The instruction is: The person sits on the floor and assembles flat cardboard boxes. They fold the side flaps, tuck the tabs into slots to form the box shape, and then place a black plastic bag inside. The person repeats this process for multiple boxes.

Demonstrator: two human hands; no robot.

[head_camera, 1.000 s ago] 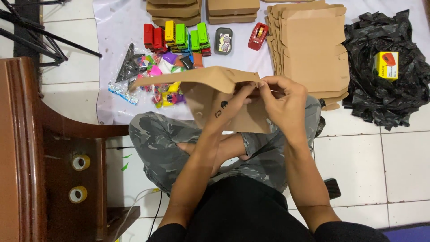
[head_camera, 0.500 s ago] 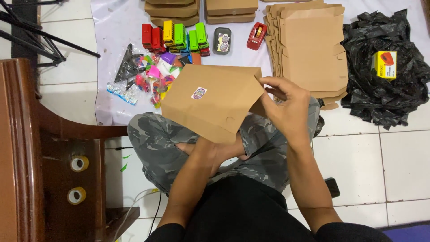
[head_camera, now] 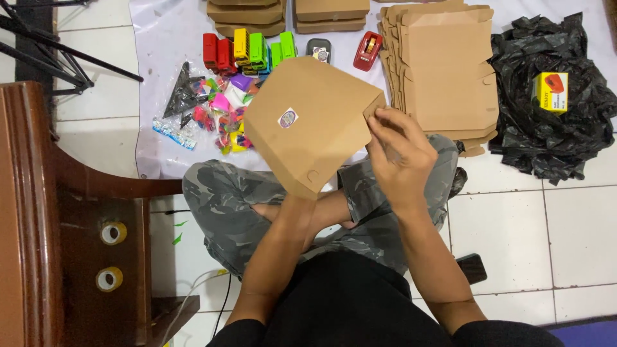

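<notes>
I hold a folded brown cardboard box (head_camera: pixel 315 125) with a small round sticker on its lid, tilted above my lap. My right hand (head_camera: pixel 400 154) pinches the box's right edge by a side flap. My left hand is hidden under the box and holds it from below; only the forearm (head_camera: pixel 283 244) shows. A stack of flat brown box blanks (head_camera: pixel 447 71) lies just beyond my right hand. Several bright toy vehicles (head_camera: pixel 247 50) and a heap of small colourful items (head_camera: pixel 222 115) sit on the white sheet behind the box.
Finished brown boxes (head_camera: pixel 289 13) are stacked at the top. A red tape dispenser (head_camera: pixel 367 50), black plastic bags (head_camera: pixel 553 109) with a small yellow and red box (head_camera: pixel 551 91), and a phone (head_camera: pixel 472 268) lie around. A wooden chair (head_camera: pixel 71 225) with two tape rolls stands at the left.
The box went from open with the lid being folded to closed, sticker side up. It now sits tilted higher, and my right hand slid to its right edge.
</notes>
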